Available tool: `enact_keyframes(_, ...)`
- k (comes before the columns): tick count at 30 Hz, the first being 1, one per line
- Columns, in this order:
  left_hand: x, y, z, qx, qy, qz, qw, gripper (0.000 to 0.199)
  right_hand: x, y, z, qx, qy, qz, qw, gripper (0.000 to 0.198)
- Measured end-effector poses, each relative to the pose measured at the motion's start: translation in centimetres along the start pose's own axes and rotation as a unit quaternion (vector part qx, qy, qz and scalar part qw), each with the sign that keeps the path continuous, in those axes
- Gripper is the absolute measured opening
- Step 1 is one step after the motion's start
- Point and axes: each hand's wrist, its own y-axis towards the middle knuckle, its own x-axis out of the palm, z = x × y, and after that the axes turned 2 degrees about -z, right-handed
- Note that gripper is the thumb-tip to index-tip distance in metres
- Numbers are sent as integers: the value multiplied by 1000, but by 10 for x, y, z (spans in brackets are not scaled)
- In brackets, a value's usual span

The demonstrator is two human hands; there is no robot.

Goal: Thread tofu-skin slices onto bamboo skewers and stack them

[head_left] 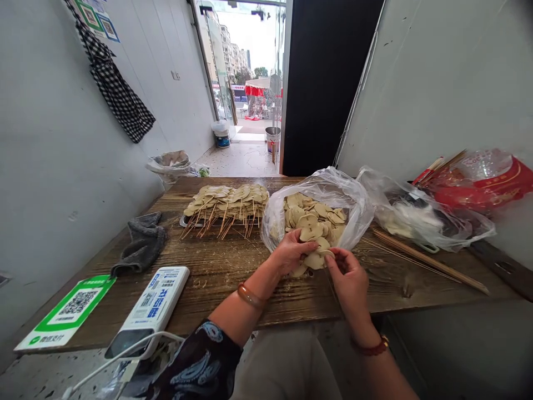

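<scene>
1. Beige slices [315, 260], thin, flat and rounded: an overlapping row held between your two hands, at the near side of the plastic bag [272, 218]. Long axis runs away from you, leaning slightly left at the far end. You cannot tell whether a stick passes through them.

2. Left hand [292, 253]: fingers closed on the row's left side, thumb laid over the top. Of your two hands, the nearer to the bag's contents.

3. Right hand [346, 271]: thumb and fingertips pinched together on the edge of a slice at the row's near right end. From these fingers the row lies to the left, with the bag's opening beyond.

4. Plastic bag: clear, thin, crumpled, mouth spread wide; inside, a heap of loose slices [306, 215], matt and smooth-faced.

5. Skewered slices [231, 199], stacked left of the bag on a metal tray [183, 221]; slender wooden ends point towards you.

6. Bare sticks [437, 263]: a straight, narrow bundle, slanting across the worktop [216, 273] to the right of your right hand.

7. Worktop: dark brown wood, strongly grained, flecked with pale crumbs.

8. Grey cloth [144, 243]: soft, rumpled, at your far left.
</scene>
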Motion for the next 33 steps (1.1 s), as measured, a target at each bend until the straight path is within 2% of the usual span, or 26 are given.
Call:
enact_keyframes(3, -1, 0, 1, -10, -3, 6, 1000, 49, -3, 2, 9, 51, 65, -10, 997, 38)
enact_keyframes(6, -3, 0, 3, -3, -18, 27, 999, 48, -12, -1, 15, 63, 40, -12, 997, 43)
enact_keyframes(10, -4, -2, 6, 16, -45, 43, 998, 46, -23, -11, 15, 60, -14, -100, 993, 42)
enact_keyframes(12, -5, -3, 7, 25, -49, 36, 998, 46, -24, -16, 12, 60, -26, -149, 987, 43)
enact_keyframes(14, -5, -3, 9, 28, -52, 25, 998, 44, -23, -20, 11, 65, -25, -170, 983, 45)
enact_keyframes(18, -10, 0, 13, 18, -90, 24, 996, 35, -18, -23, 9, 64, 7, -143, 988, 46)
enact_keyframes(23, -17, 4, 17, -7, -157, 19, 987, 38, -17, -22, 6, 54, 14, -121, 991, 45)
enact_keyframes(28, -18, 3, 15, 51, -149, 21, 987, 22, -11, -19, 0, 35, -22, -127, 991, 43)
enact_keyframes(33, -24, 3, 17, 76, -159, 44, 983, 18, -8, -13, -5, 61, -4, -160, 985, 47)
